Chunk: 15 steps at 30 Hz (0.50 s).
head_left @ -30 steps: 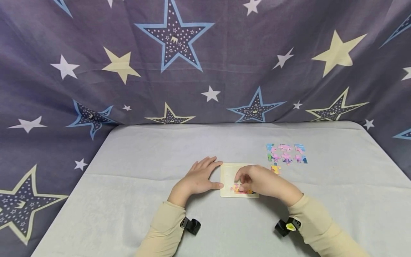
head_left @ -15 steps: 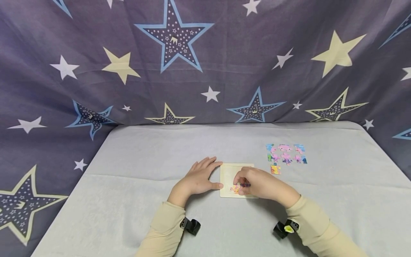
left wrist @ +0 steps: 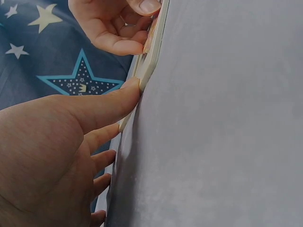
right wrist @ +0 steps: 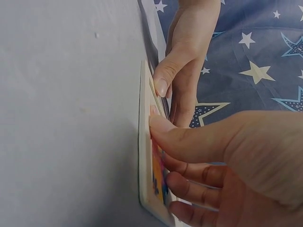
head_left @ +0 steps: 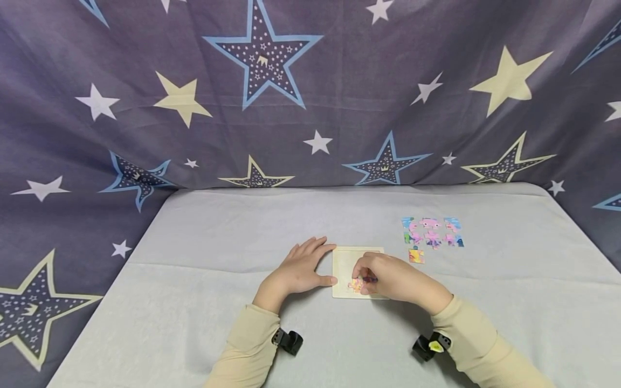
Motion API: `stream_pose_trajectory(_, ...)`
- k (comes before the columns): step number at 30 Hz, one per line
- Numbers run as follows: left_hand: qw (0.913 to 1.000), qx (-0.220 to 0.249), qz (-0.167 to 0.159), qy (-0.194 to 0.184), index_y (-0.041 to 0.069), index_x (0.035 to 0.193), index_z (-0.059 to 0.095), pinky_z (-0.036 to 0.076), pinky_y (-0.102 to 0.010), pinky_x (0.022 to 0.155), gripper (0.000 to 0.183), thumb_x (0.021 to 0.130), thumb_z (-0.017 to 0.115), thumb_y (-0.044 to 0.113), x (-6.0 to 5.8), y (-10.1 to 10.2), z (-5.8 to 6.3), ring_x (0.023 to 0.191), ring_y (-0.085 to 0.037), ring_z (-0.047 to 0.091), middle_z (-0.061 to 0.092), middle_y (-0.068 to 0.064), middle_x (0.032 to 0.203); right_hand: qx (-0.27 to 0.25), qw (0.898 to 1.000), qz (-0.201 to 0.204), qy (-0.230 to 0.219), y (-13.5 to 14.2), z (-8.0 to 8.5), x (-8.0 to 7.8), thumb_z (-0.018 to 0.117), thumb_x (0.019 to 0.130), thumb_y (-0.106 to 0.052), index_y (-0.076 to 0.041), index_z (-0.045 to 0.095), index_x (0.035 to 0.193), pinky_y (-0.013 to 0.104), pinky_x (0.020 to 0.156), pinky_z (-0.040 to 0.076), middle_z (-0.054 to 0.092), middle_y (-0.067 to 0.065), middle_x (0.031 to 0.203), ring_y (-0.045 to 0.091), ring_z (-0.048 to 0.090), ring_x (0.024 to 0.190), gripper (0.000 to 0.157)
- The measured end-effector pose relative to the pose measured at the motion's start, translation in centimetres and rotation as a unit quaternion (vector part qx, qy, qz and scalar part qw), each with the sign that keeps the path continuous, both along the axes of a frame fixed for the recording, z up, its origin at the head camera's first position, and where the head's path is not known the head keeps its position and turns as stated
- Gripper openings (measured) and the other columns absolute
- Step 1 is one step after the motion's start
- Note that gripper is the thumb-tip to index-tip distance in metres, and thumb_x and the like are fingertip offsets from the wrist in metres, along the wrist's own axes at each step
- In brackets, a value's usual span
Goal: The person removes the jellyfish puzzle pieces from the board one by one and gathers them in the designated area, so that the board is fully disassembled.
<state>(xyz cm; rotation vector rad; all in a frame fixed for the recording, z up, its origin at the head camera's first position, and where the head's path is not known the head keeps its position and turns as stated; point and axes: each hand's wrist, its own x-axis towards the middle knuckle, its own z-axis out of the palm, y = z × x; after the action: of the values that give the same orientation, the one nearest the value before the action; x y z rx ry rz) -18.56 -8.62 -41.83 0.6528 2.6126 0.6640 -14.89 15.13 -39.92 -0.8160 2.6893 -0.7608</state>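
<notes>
A small pale square puzzle tray (head_left: pixel 345 264) lies on the table between the hands. My left hand (head_left: pixel 298 270) rests at its left side, fingers fairly straight, with thumb and index finger touching the tray's edge. Over the lower part of the tray, my right hand (head_left: pixel 392 276) curls its thumb and fingers about a pink-and-yellow puzzle piece (head_left: pixel 357 283), pinching it low against the tray. Colourful pieces (right wrist: pixel 158 172) lie along the near side of the tray in the right wrist view, partly covered by the fingers. The index fingertip is hidden there.
Beyond the tray to the right lie several loose pieces in rows (head_left: pixel 432 231), pink and blue. A yellow piece (head_left: pixel 416 256) sits just below them. The grey cloth-covered table (head_left: pixel 194 302) meets a star-patterned curtain (head_left: pixel 286 124) at the back.
My right hand has shifted slightly left and down, its fingers now covering the right-hand pieces in the tray. Over the last half second it has barely moved. My left hand stays put.
</notes>
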Motion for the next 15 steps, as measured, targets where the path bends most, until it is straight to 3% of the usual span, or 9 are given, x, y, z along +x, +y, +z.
stream_pose_trajectory(6,1.0,0.003,0.0,0.005,0.019,0.162,0.037,0.004,-0.056,0.131,0.081,0.094,0.072,0.045,-0.3,-0.1,-0.9,0.161,-0.032,0.013,0.022,-0.009,0.173,-0.009,1.0,0.007,0.01,0.0,0.0,0.0,0.085,0.083,-0.002,-0.011,0.068,0.098,0.022,0.067,0.044,0.056,-0.006,0.081,0.008,0.05,0.075,0.024)
stream_pose_trajectory(15,1.0,0.003,0.0,0.002,0.016,0.16,0.04,0.007,-0.059,0.13,0.079,0.093,0.073,0.04,0.1,0.0,0.2,0.16,-0.035,0.015,0.025,-0.011,0.172,-0.014,1.0,0.007,0.011,0.0,0.0,0.0,0.085,0.082,-0.001,-0.009,0.069,0.098,0.021,0.067,0.044,0.057,-0.006,0.082,0.006,0.05,0.074,0.025)
